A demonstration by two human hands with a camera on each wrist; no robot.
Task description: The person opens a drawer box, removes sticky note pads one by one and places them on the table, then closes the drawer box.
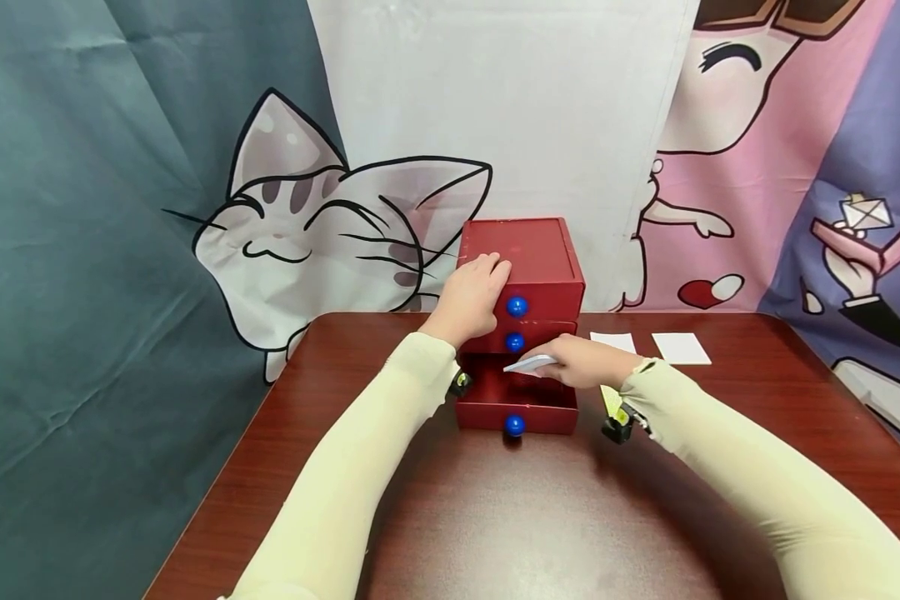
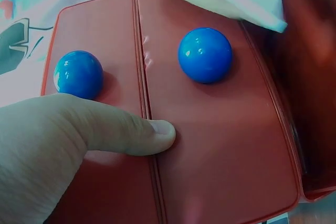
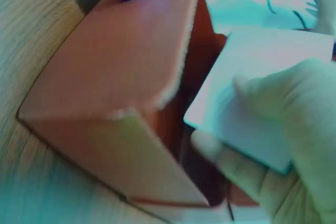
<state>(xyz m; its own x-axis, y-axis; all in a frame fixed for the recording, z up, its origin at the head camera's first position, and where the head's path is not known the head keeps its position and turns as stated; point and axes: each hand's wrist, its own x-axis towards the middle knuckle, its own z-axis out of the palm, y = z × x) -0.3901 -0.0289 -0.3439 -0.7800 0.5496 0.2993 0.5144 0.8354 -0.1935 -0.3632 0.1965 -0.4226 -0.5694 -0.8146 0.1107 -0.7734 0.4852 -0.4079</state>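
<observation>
A small red chest of drawers (image 1: 525, 250) with round blue knobs stands on the table. Its bottom drawer (image 1: 483, 416) is pulled out, while the upper two are closed. My left hand (image 1: 468, 302) rests on the chest's upper left edge, fingers over the top. In the left wrist view its straight thumb (image 2: 134, 132) lies across the seam between the two closed drawer fronts. Over the pulled-out drawer, my right hand (image 1: 583, 362) pinches a thin white square card (image 3: 220, 95) between thumb and fingers. The card is tilted, with one corner toward the drawer's inside.
Two more white square cards lie on the table right of the chest, one partly behind my right forearm and the other card (image 1: 681, 348) farther right. A printed cloth (image 1: 510, 100) hangs behind the brown table (image 1: 510, 517).
</observation>
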